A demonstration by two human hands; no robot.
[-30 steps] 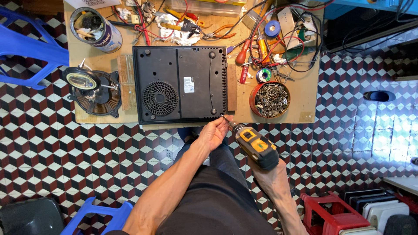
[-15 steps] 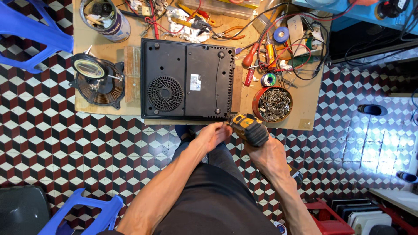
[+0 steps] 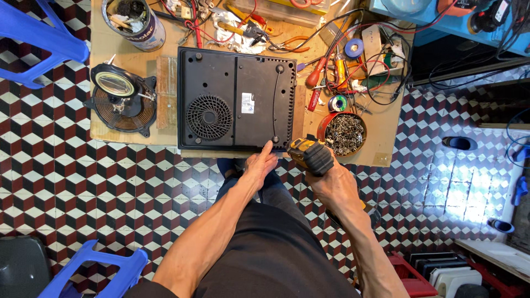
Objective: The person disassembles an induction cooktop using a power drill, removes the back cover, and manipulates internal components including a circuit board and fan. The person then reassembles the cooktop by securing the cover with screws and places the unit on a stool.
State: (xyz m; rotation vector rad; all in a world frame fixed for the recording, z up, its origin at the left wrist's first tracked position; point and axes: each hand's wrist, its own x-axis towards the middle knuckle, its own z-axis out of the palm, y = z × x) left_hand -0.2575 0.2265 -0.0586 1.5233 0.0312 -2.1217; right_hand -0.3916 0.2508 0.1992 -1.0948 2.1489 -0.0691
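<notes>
The right hand (image 3: 331,185) grips a yellow and black cordless drill (image 3: 310,154), held at the desk's (image 3: 118,66) near edge. The left hand (image 3: 259,165) is loosely open, 1 finger touching the near right corner of the black appliance base (image 3: 237,99), which lies underside up mid-desk. Just right of the drill sits a round tin of screws (image 3: 343,134); a copper coil (image 3: 121,102) lies at the left edge.

A copper coil disc (image 3: 122,105), tin can (image 3: 134,22), blue tape roll (image 3: 354,48) and blue plastic chair (image 3: 41,41) surround the workbench (image 3: 132,60).
</notes>
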